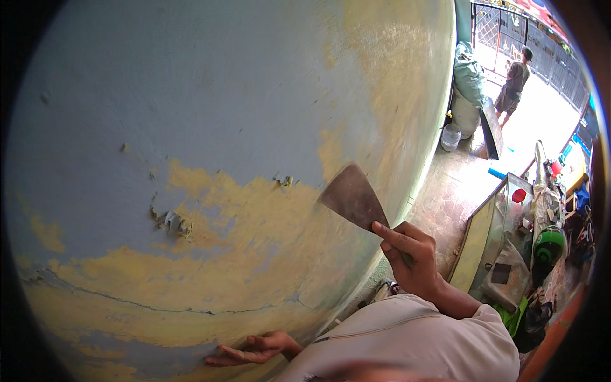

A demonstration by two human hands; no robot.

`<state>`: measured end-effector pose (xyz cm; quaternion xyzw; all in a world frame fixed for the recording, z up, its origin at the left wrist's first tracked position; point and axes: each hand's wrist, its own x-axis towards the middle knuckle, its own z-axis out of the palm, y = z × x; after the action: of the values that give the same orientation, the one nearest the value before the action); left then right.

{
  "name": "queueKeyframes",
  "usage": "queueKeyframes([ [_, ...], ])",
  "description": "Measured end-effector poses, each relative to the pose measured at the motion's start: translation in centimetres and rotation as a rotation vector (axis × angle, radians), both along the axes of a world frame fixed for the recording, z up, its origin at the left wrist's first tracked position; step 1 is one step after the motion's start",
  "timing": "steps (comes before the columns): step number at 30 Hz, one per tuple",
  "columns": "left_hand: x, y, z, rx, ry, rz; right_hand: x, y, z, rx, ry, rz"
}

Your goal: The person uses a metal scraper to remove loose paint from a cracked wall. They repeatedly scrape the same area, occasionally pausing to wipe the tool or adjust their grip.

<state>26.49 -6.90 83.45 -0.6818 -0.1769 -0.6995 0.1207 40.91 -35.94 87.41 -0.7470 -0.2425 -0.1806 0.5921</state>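
Note:
My right hand [413, 253] grips a wide-bladed putty knife [355, 196], its index finger laid along the metal blade. The flared edge of the blade points up and left, at or close to the wall; contact cannot be told. The wall [215, 86] has grey-blue paint with yellow patches where the top coat is gone. Curled paint flakes [172, 223] stick out left of the blade, and a long crack [191, 311] runs lower down. My left hand [253, 351] is at the bottom, fingers spread against or near the wall, holding nothing.
On the right stands a glass-topped case [494, 215] with a cloth bag [508, 277] and a green and black helmet [549, 246]. Farther off are stuffed sacks [468, 81], a clear plastic tub [450, 137], a leaning board [491, 129] and a person [516, 81] near a metal gate.

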Motion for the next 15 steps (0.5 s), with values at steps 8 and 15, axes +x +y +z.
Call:
queueKeyframes([
  [8, 1.2, -1.0, -0.2, -0.128, -0.065, -0.009, 0.5, -0.7, 0.6, -0.033, 0.103, -0.043],
  [15, 2.3, -0.9, -1.0, -0.067, -0.052, -0.097, 0.8, -1.2, -1.2, 0.041, -0.073, -0.028],
])
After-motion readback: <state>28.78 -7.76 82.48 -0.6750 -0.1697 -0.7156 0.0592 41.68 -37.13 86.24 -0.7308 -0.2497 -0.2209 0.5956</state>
